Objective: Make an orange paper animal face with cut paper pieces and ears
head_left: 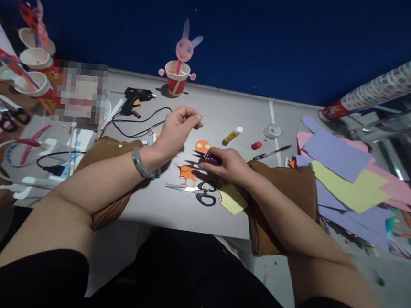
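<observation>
My left hand (179,130) is raised above the table with its fingers curled in a pinch. Whatever it may hold is too small to make out. A green bangle (140,162) circles that wrist. In my right hand (230,165) is a pair of purple-handled scissors (210,159), dark points facing left. Close by lie an orange paper circle (202,146) with two yellow spots and an orange paper scrap (188,175) with cut edges. Nearer me, black-handled scissors (205,194) rest beside a yellow paper piece (233,199).
Behind stand a glue gun (136,101) with its cable and a red paper-cup rabbit (177,82). A glue stick (233,135), its red cap (256,145), tape (272,131) and a pen (272,152) lie right of centre. Coloured paper (350,186) is heaped at right; a power strip (33,187) sits left.
</observation>
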A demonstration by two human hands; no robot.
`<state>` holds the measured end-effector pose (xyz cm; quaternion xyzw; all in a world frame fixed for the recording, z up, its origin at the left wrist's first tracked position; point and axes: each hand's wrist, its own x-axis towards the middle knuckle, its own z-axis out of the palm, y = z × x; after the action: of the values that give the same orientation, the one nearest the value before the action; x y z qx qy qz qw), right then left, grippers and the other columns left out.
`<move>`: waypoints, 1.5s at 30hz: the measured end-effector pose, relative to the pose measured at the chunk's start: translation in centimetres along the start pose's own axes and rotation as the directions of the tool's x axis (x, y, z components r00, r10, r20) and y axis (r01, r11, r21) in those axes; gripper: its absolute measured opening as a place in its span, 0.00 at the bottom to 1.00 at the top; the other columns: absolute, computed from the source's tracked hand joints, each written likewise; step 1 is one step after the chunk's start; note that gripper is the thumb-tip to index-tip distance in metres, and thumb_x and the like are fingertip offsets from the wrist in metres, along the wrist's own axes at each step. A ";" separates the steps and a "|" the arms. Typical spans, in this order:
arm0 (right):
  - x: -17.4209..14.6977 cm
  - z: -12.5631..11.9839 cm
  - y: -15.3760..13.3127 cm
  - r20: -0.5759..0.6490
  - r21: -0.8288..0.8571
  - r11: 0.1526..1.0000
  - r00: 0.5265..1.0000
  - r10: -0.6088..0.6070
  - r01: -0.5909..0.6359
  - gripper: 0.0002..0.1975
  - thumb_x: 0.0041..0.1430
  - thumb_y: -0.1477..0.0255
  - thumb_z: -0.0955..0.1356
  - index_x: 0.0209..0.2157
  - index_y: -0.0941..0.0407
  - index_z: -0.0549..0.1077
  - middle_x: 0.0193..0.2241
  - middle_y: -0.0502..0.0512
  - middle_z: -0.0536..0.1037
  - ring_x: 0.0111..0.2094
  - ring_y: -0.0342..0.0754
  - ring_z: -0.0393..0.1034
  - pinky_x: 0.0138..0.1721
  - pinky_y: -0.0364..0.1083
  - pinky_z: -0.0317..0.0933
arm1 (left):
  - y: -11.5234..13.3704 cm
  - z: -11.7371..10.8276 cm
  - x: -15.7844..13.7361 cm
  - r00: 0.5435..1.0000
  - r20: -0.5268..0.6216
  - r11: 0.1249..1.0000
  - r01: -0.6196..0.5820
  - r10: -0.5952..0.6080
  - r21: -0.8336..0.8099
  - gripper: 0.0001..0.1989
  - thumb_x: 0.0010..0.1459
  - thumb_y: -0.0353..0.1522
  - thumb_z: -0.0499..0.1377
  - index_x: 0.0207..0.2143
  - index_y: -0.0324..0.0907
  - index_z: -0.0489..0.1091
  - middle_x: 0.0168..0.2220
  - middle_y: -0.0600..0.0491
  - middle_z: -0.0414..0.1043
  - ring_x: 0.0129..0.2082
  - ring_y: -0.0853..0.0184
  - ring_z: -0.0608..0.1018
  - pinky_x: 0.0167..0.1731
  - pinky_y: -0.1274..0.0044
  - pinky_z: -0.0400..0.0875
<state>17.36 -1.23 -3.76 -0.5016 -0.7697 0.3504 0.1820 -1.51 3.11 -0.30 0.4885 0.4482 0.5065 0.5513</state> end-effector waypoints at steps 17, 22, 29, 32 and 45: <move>3.3 0.8 2.6 -0.237 -0.042 0.985 0.960 0.151 -0.165 0.05 0.55 0.72 0.70 0.34 0.58 0.76 0.30 0.57 0.80 0.30 0.49 0.69 0.34 0.47 0.60 | 1.0 0.2 -0.2 1.000 0.002 1.000 0.015 -0.015 0.002 0.10 0.60 0.23 0.58 0.27 0.43 0.67 0.24 0.57 0.71 0.28 0.72 0.73 0.37 0.77 0.68; 4.3 1.1 3.2 -0.241 -0.074 0.982 0.958 0.154 -0.176 0.06 0.55 0.71 0.71 0.34 0.58 0.78 0.30 0.57 0.81 0.31 0.49 0.70 0.35 0.47 0.61 | 1.2 0.2 -0.2 1.000 0.003 1.000 0.016 -0.016 0.020 0.10 0.60 0.23 0.57 0.27 0.43 0.67 0.24 0.57 0.71 0.29 0.73 0.73 0.37 0.78 0.68; 4.6 1.0 2.7 -0.198 -0.088 0.982 0.969 0.148 -0.168 0.06 0.56 0.69 0.71 0.32 0.58 0.78 0.28 0.55 0.79 0.29 0.48 0.67 0.33 0.47 0.58 | 1.0 0.2 -0.1 1.000 0.014 1.000 -0.012 0.012 -0.017 0.10 0.60 0.22 0.57 0.27 0.42 0.66 0.24 0.58 0.70 0.28 0.74 0.72 0.38 0.78 0.68; 4.8 0.9 2.2 -0.167 -0.159 0.970 0.973 0.156 -0.183 0.05 0.57 0.70 0.71 0.32 0.58 0.78 0.27 0.55 0.78 0.29 0.48 0.67 0.32 0.46 0.56 | 1.0 0.3 -0.1 1.000 0.019 1.000 -0.019 0.019 -0.012 0.10 0.60 0.22 0.57 0.27 0.42 0.66 0.24 0.58 0.70 0.28 0.74 0.73 0.38 0.77 0.68; 4.2 1.0 1.8 -0.170 -0.096 0.977 0.970 0.171 -0.189 0.04 0.59 0.71 0.67 0.31 0.56 0.70 0.26 0.54 0.74 0.27 0.46 0.63 0.31 0.46 0.54 | 1.5 0.2 -0.3 1.000 -0.003 1.000 -0.020 0.020 0.018 0.10 0.60 0.23 0.57 0.27 0.42 0.66 0.24 0.57 0.70 0.28 0.73 0.73 0.37 0.78 0.67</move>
<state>16.12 2.62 -6.07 -0.6054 -0.7221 0.2804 0.1826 -1.51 2.81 1.26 0.4971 0.4486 0.5089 0.5410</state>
